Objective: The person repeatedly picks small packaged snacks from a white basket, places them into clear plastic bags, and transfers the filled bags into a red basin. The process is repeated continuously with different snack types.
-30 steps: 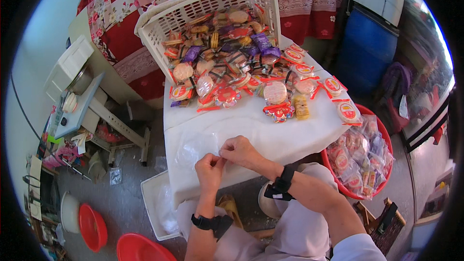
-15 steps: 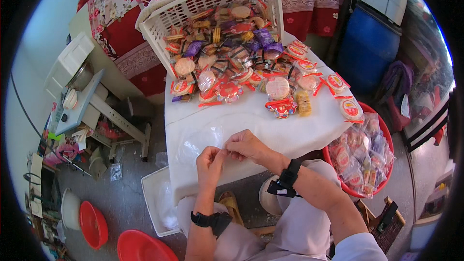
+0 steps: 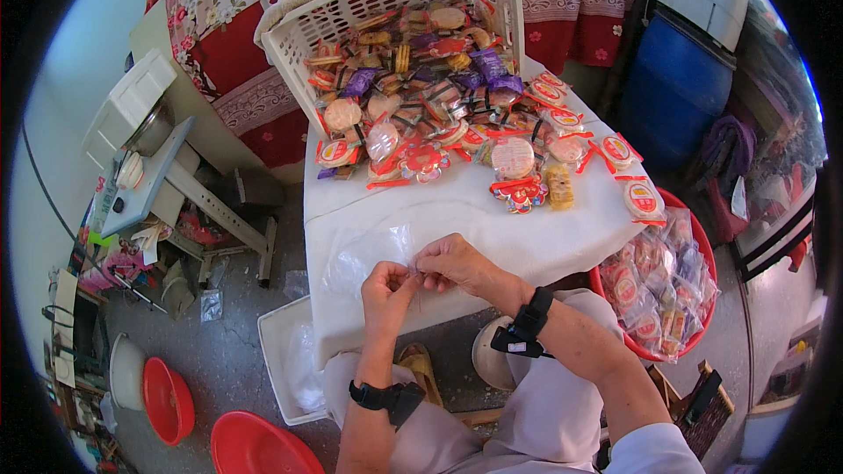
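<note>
My left hand [image 3: 386, 296] and my right hand [image 3: 457, 265] meet over the near part of the white-covered table [image 3: 492, 241], fingertips pinched together. What lies between them is too small to make out; a thin reddish strand seems to hang just below. Right beside my fingers, a crumpled clear plastic bag [image 3: 356, 256] rests on the cloth, and I cannot tell whether the fingers hold its edge. Beyond the hands, a tipped white basket [image 3: 290, 61] spills wrapped snacks [image 3: 421, 110], among them round wafers, purple packets and a yellow piece [image 3: 559, 187].
A red tub [image 3: 597, 285] of filled bags stands by the table's right side. At the left is a white bin [image 3: 272, 333] with clear plastic in it. Red basins [image 3: 263, 448] sit on the floor at lower left. A blue barrel [image 3: 676, 88] stands at the back right.
The view has shifted slightly. Both hands stay pinched close together at nearly the same place, my right fingers a little more curled in. The thin reddish strand now shows below them.
</note>
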`<state>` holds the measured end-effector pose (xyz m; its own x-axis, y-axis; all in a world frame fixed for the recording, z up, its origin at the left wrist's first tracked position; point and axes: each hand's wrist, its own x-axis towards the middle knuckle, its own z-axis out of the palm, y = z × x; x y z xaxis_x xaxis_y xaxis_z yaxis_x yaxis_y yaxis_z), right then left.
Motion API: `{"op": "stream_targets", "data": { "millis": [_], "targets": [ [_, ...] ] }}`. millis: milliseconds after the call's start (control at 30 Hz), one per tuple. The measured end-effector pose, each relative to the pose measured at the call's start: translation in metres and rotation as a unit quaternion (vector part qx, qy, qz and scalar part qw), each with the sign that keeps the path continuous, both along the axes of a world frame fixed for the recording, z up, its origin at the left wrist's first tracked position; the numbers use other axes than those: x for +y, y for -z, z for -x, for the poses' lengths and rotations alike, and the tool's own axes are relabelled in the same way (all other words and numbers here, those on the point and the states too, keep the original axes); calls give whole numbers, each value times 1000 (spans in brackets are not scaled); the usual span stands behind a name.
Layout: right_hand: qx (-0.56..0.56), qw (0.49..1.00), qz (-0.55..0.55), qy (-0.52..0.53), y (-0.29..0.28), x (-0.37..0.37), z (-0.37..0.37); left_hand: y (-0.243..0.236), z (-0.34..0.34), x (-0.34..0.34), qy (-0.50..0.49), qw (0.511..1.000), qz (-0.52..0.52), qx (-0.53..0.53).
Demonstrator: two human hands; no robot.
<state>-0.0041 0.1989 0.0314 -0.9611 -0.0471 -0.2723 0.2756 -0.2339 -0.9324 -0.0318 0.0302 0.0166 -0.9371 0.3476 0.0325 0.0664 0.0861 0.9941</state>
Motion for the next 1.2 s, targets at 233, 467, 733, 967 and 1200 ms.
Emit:
{"op": "stream_targets", "data": {
  "millis": [233,467,733,967,1200],
  "targets": [
    [24,998,-55,-1,2,-2,0,6,0,3,-6,999,21,35],
    [66,942,-318,83,5,5,3,-4,-1,-8,-147,970,54,185],
    [177,832,-487,198,2,3,4,-15,-22,7,-80,887,185,415],
    [142,771,-599,164,4,13,6,-12,-20,9,-124,855,230,448],
    [141,760,-630,78,-3,19,-6,-11,-17,9,-137,860,177,457]
  ]
}}
